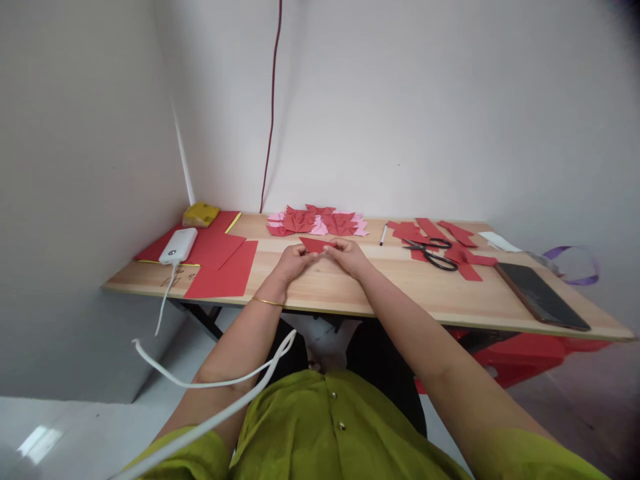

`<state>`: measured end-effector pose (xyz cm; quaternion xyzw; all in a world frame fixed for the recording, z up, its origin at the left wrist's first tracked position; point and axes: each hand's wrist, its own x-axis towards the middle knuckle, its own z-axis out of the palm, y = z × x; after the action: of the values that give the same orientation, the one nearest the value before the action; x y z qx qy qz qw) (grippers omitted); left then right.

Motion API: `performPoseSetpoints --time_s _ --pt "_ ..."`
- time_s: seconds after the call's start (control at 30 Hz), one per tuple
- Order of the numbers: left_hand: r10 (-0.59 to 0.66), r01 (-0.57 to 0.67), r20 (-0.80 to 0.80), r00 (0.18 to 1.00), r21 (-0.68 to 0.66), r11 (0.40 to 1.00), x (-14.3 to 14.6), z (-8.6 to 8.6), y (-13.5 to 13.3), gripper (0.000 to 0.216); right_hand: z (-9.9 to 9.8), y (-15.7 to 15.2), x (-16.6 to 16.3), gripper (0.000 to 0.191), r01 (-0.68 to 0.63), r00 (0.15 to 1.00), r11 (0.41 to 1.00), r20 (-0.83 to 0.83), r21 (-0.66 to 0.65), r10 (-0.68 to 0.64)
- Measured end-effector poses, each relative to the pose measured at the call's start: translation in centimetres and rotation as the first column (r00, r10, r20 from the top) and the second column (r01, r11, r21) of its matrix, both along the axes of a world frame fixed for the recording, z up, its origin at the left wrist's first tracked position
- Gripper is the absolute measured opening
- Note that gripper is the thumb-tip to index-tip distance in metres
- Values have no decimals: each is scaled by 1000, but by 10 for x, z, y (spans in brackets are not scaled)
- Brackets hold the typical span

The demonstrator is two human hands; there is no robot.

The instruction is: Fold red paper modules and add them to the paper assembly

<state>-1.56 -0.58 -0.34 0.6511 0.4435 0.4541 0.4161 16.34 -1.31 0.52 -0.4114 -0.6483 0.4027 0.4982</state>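
Note:
Both my hands rest on the wooden table [350, 293] and pinch a small folded red paper piece [316, 244] between them. My left hand [293, 260] grips its left end with closed fingers, and a thin gold bangle sits on that wrist. My right hand [350, 257] holds the right end the same way. Just beyond the paper lies a pile of folded red and pink paper shapes [317, 221].
Red paper sheets [220, 263] lie at the left with a white power bank [179, 245], its cable trailing to me, and a yellow object [200, 214]. At the right are black scissors [431, 252], red paper strips [450, 233], a pen [383, 234] and a dark phone [540, 295].

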Motion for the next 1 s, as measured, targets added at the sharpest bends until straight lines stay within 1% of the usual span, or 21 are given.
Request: performPoseSetpoints --time_s 0.07,0.13,0.23,0.33,0.37,0.43,0.53,0.57,0.63,0.7,0.77,0.83,1.0 --pt "20 -19 -26 999 8 1000 0 0 0 25 1 2 3 29 63 997 998 -41 19 -62" --pt "30 -30 -26 999 12 999 0 0 1 26 3 4 6 29 95 993 995 -68 29 -93" --pt "36 -36 19 999 -8 999 -1 -2 2 26 5 5 9 29 148 984 989 -107 26 -145" --pt "52 -50 60 997 -28 998 -2 -3 3 27 7 3 9 31 173 974 985 -144 -18 -174" --pt "57 -55 68 996 -29 998 -2 -4 4 27 7 2 8 32 153 978 988 -141 -36 -157" --pt "56 -54 74 996 -30 998 -2 -5 4 28 6 -1 4 33 74 992 995 -94 -65 -80" --pt "3 -1 76 997 -24 1000 -2 -6 5 28 3 -2 -1 34 -31 999 995 11 -91 32" --pt "-16 18 76 997 -20 1000 -2 -6 5 29 1 -2 -2 35 -35 998 995 40 -94 39" --pt "-33 34 71 997 -15 999 -3 -7 5 30 -1 -2 -2 36 -2 997 995 79 -97 10" --pt "-17 18 59 998 -12 1000 -3 -7 7 31 -2 0 -2 36 33 995 995 100 -90 -24" --pt "-9 9 49 999 -9 1000 -5 -8 8 31 -2 0 -2 36 39 994 996 102 -81 -31" --pt "-11 12 43 999 -9 1000 -5 -8 9 31 -1 0 -2 36 18 994 998 106 -61 -11" --pt "-43 44 69 997 -16 999 -4 -8 8 32 1 -5 -6 36 -83 982 997 170 -6 83"
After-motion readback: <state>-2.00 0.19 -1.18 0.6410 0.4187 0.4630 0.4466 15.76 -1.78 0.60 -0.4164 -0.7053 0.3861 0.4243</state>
